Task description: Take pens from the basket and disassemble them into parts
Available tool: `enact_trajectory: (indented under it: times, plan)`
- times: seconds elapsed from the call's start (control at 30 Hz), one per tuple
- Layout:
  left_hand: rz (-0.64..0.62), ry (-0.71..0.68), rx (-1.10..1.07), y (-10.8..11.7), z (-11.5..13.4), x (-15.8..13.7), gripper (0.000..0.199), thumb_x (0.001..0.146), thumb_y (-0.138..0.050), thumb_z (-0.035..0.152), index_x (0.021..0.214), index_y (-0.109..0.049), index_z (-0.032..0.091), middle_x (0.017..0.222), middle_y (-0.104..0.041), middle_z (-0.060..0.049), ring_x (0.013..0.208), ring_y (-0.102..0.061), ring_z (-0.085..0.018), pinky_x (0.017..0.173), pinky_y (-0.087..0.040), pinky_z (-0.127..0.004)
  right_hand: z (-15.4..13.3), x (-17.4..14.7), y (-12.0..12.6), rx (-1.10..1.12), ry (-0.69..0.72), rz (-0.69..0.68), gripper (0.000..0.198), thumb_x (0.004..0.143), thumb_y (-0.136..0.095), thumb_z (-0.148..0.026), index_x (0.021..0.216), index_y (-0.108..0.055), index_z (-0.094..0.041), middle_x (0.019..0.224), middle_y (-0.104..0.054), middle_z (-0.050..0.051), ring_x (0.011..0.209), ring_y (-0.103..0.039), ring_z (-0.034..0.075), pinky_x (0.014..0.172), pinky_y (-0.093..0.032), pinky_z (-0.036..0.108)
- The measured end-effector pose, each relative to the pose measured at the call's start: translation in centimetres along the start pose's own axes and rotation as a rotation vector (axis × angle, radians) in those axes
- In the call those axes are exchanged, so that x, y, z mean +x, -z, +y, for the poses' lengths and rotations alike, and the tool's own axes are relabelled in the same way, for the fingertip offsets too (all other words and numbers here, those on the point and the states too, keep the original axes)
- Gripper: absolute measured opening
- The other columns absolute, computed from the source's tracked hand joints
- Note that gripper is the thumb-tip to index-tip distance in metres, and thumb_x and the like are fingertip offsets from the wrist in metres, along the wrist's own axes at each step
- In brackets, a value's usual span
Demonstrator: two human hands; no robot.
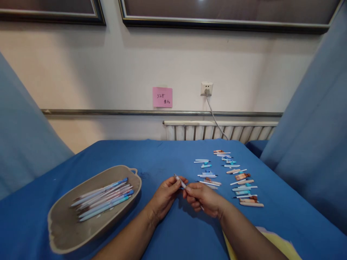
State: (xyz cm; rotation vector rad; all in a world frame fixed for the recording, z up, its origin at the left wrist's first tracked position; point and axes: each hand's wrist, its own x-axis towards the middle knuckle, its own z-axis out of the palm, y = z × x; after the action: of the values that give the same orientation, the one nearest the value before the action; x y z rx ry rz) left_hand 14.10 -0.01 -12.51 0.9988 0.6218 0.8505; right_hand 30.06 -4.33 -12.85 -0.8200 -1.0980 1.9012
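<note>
Your left hand (165,196) and right hand (204,198) together pinch one slim white pen (181,181), tilted, above the blue cloth-covered tabletop (168,155). To your left, one shallow beige oval tray (67,231) holds roughly ten assembled pens (104,196). To your right lie two columns of separated pen parts (238,178), too small to count.

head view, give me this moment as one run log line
left hand: grips pen | right hand: grips same pen | tray: holds assembled pens, left | pen parts: rows on blue cloth, right
</note>
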Motion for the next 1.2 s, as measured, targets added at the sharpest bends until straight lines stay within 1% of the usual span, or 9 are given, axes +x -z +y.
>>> enact_trajectory:
  times: [0.23,0.4,0.57,0.63,0.77,0.87,1.0,1.07,1.2]
  plan:
    - [0.066,-0.041,0.056,-0.1,-0.9,0.5,0.026,0.071,-0.070,0.039,0.074,-0.062,0.014,0.063,-0.060,-0.001,0.057,-0.054,-0.011,0.062,-0.041,-0.024,0.5,0.8,-0.4,-0.217,0.038,0.148,0.041,0.077,-0.056,-0.058,0.072,-0.050,-0.017,0.052,-0.034,-0.009,0.039,-0.024,0.004,0.041,-0.016,0.021]
    - [0.136,-0.048,0.091,-0.4,-0.9,0.3,0.031,0.071,-0.069,0.044,0.072,-0.058,0.015,0.055,-0.057,0.002,0.048,-0.050,-0.009,0.052,-0.039,-0.022,0.6,1.0,-1.0,-0.199,0.032,0.172,0.040,0.077,-0.055,-0.056,0.073,-0.052,-0.016,0.053,-0.037,-0.008,0.040,-0.024,0.004,0.041,-0.015,0.021]
    - [0.097,-0.017,-0.058,-0.5,0.0,-0.1,0.038,0.073,-0.070,0.034,0.105,-0.060,0.017,0.099,-0.066,-0.008,0.080,-0.061,-0.015,0.073,-0.046,-0.026,0.6,0.8,-0.6,-0.156,0.037,0.154,0.040,0.077,-0.056,-0.056,0.074,-0.054,-0.016,0.052,-0.036,-0.008,0.040,-0.025,0.004,0.040,-0.015,0.021]
    - [0.078,-0.002,-0.094,-0.3,0.0,0.0,0.036,0.071,-0.072,0.026,0.103,-0.061,0.015,0.101,-0.066,-0.009,0.089,-0.061,-0.017,0.078,-0.045,-0.026,0.6,0.8,-0.3,-0.158,0.037,0.156,0.041,0.077,-0.055,-0.057,0.075,-0.054,-0.016,0.052,-0.035,-0.008,0.039,-0.025,0.004,0.040,-0.014,0.021]
    - [0.094,-0.050,-0.029,-0.1,-0.7,0.3,0.020,0.071,-0.072,0.029,0.078,-0.061,0.014,0.072,-0.064,-0.001,0.056,-0.056,-0.009,0.059,-0.043,-0.022,0.6,0.8,-0.3,-0.165,0.027,0.138,0.039,0.078,-0.056,-0.054,0.074,-0.055,-0.016,0.051,-0.037,-0.007,0.039,-0.025,0.004,0.040,-0.014,0.021]
    - [0.132,-0.080,0.019,-0.2,-1.0,0.3,0.025,0.074,-0.068,0.038,0.071,-0.057,0.015,0.061,-0.059,0.002,0.047,-0.051,-0.008,0.052,-0.040,-0.021,0.7,0.8,-0.3,-0.172,0.011,0.137,0.038,0.077,-0.057,-0.053,0.073,-0.055,-0.015,0.051,-0.038,-0.007,0.038,-0.026,0.004,0.040,-0.014,0.021]
    - [0.117,-0.040,-0.047,-0.1,-0.3,0.0,0.029,0.076,-0.065,0.037,0.098,-0.062,0.018,0.099,-0.066,-0.007,0.086,-0.061,-0.016,0.074,-0.046,-0.027,0.6,0.9,0.0,-0.168,0.025,0.164,0.040,0.077,-0.056,-0.055,0.075,-0.056,-0.015,0.052,-0.038,-0.007,0.038,-0.026,0.004,0.040,-0.015,0.021]
    - [0.092,-0.022,-0.059,0.3,-0.2,0.2,0.032,0.073,-0.069,0.029,0.102,-0.062,0.018,0.105,-0.065,-0.008,0.094,-0.060,-0.018,0.080,-0.045,-0.028,0.5,0.9,0.0,-0.172,0.025,0.177,0.039,0.077,-0.056,-0.054,0.076,-0.055,-0.015,0.052,-0.039,-0.007,0.038,-0.027,0.004,0.040,-0.015,0.021]
    - [0.165,-0.053,0.036,0.7,-1.0,0.7,0.021,0.069,-0.073,0.030,0.075,-0.061,0.015,0.068,-0.063,-0.001,0.059,-0.056,-0.010,0.061,-0.042,-0.022,0.5,0.9,-0.1,-0.195,0.020,0.166,0.036,0.078,-0.056,-0.051,0.074,-0.055,-0.015,0.051,-0.037,-0.008,0.037,-0.025,0.004,0.039,-0.014,0.020]
